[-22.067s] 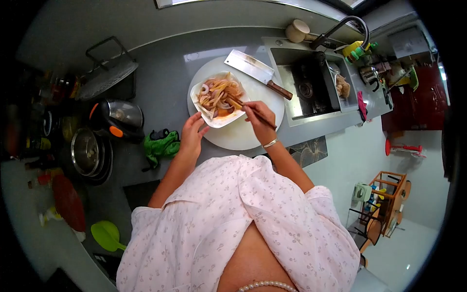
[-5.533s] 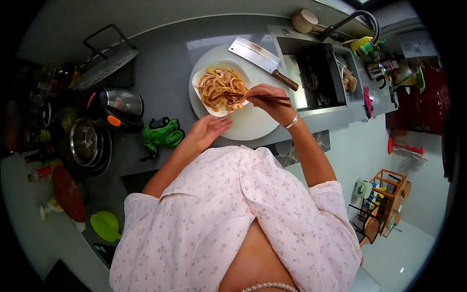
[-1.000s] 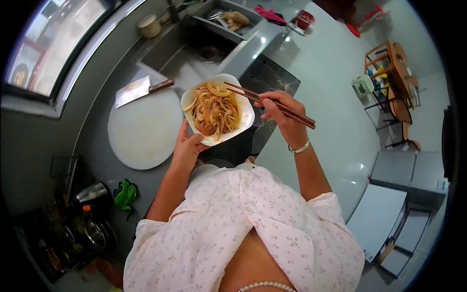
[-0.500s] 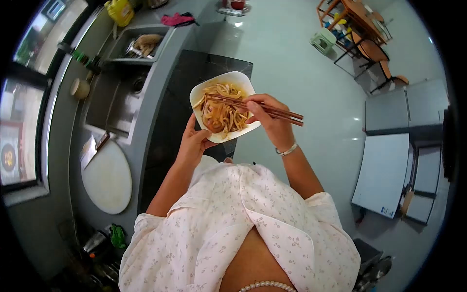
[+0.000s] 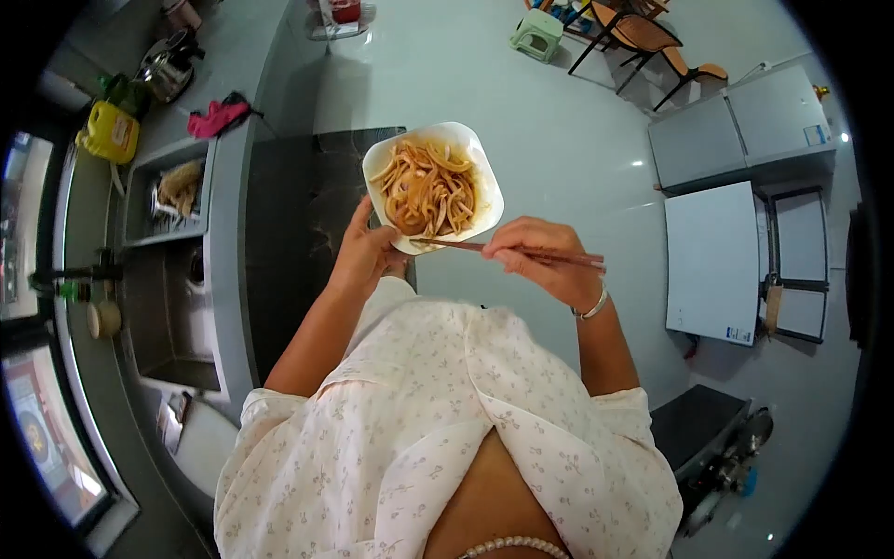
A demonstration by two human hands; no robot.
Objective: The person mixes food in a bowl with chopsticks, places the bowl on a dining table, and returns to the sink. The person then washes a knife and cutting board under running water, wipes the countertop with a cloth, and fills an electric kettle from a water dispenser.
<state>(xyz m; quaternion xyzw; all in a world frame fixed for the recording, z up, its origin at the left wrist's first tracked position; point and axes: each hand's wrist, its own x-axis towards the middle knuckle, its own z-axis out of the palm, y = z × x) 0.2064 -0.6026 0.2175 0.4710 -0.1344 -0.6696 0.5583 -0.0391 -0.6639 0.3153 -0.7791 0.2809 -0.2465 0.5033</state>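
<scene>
A white square bowl [image 5: 484, 205] is held in front of me at chest height. Inside lie pale strips of food [image 5: 428, 186] coated in brownish sauce; their exact kind is unclear. My left hand [image 5: 363, 250] grips the bowl at its lower left corner, thumb at the rim and fingers beneath. My right hand [image 5: 545, 253] is closed round a pair of brown wooden chopsticks [image 5: 461, 245]. Their tips touch the near inside edge of the bowl, below the strips.
On the left runs a grey counter with a double sink [image 5: 177, 317], a yellow jug [image 5: 110, 132], a kettle [image 5: 168, 70], a pink cloth [image 5: 220, 118] and a white cutting board [image 5: 207, 447]. To the right stand a white chest [image 5: 711, 261] and a refrigerator [image 5: 736, 126]. Chairs [image 5: 633, 31] and a green stool [image 5: 536, 35] are farther off.
The chopsticks have moved from over the middle of the food to the bowl's near edge. My right hand has shifted right and down. My view has turned, with the room displaced.
</scene>
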